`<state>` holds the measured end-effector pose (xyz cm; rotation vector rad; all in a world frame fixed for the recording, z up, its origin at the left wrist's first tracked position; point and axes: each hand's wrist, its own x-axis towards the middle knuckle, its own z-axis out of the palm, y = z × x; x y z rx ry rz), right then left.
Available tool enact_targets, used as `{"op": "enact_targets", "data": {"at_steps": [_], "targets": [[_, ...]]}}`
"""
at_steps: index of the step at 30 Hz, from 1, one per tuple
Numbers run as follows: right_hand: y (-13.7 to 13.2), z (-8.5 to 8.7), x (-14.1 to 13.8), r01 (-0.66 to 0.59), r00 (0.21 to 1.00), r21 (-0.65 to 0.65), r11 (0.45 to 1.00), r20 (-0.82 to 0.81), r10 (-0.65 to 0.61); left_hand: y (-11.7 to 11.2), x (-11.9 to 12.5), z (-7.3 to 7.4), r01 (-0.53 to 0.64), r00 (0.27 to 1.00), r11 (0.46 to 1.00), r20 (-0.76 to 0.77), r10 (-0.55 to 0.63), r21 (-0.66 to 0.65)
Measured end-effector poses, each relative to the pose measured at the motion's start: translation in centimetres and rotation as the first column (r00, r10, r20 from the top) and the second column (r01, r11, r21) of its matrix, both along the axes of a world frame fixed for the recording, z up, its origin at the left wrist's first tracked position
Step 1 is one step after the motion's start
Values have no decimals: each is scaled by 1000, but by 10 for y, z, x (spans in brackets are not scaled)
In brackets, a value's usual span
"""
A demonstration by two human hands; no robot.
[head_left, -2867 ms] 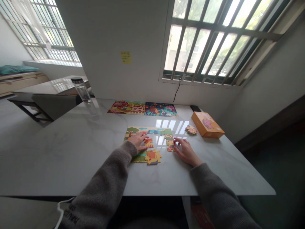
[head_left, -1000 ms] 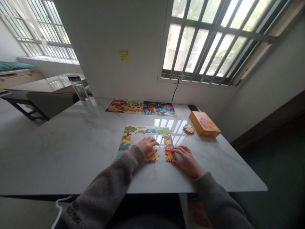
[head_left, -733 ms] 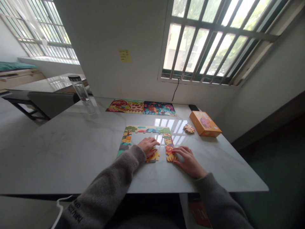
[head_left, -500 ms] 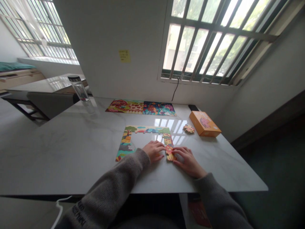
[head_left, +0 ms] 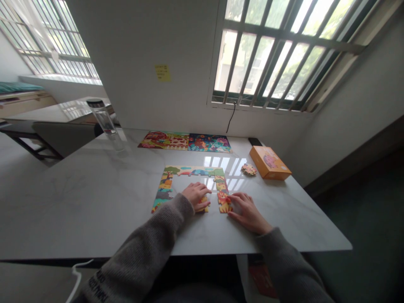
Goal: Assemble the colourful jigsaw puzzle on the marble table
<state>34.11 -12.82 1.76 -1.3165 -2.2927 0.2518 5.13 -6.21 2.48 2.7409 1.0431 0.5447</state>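
A jigsaw puzzle frame lies partly assembled on the white table, with animals and trees along its border and bare tabletop inside. My left hand rests low over the frame's bottom side, fingers spread, the thumb on a yellowish puzzle piece. That piece is partly covered by the hand. On the right side sits an orange lion puzzle piece. My right hand has its fingertips and thumb against that piece's right edge. A gap of tabletop separates the lion piece from the yellowish one.
A small pile of loose pieces lies beside an orange box. Two finished puzzles, a farm scene and a dark blue one, lie along the wall. A clear bottle stands at the table's left back edge.
My left hand has left the lion piece and shifted left, uncovering the yellowish piece beneath it. My right hand stays at the lion piece. The view has shifted slightly.
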Motion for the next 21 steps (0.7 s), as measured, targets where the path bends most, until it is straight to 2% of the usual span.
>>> {"op": "enact_targets", "data": {"at_steps": [4, 8, 12, 15, 17, 21], "targets": [[2, -1, -2, 39, 999, 7, 999, -15, -39, 2, -23, 2, -43, 999, 998, -10, 43, -34], [5, 1, -4, 65, 998, -28, 997, 7, -65, -3, -42, -9, -89, 996, 995, -26, 87, -48], [6, 2, -4, 100, 994, -63, 993, -33, -102, -12, -47, -16, -115, 992, 992, -63, 112, -47], [4, -1, -4, 101, 984, -88, 991, -141, -113, -17, -46, -11, -132, 987, 990, -100, 127, -43], [4, -4, -5, 75, 964, -153, 985, -240, -111, -19, -45, -7, -134, 985, 990, -114, 128, -41], [11, -3, -14, -4, 885, -275, 962, -448, -125, -19, -44, -5, -143, 984, 989, -112, 138, -33]]}}
